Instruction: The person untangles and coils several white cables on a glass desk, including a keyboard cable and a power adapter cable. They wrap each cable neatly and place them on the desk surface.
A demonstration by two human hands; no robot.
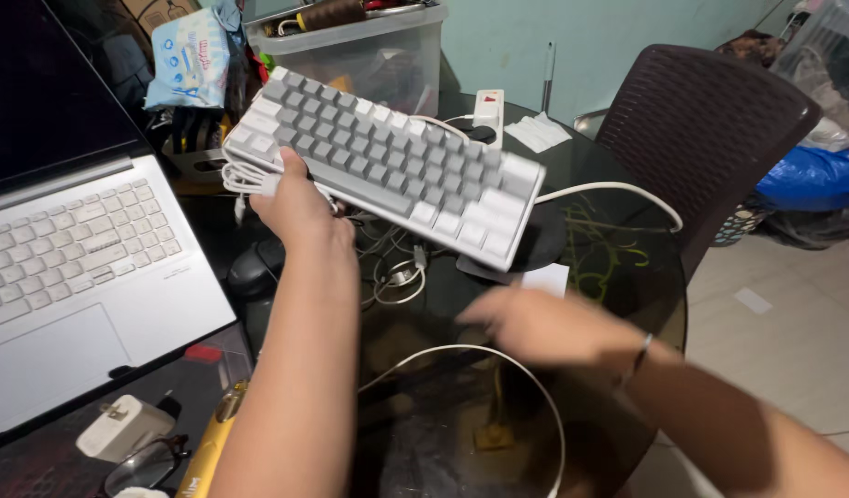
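Observation:
My left hand [295, 205] grips the near long edge of a compact grey and white keyboard [388, 161], holding it tilted in the air above the round dark glass table [618, 277]. A bundled white cable [245, 177] hangs at the keyboard's left end by my fingers. My right hand [535, 323] is blurred and hovers low over the glass below the keyboard's right end, fingers spread, holding nothing. A loose white cable [526, 369] loops across the table just under it.
An open silver laptop [74, 267] sits at the left. A dark mouse [254, 267], white charger [120, 426], glasses [148, 466] and yellow tube [208, 447] lie nearby. A clear storage bin [369, 51], power strip [488, 109] and dark brown chair [701, 120] stand behind.

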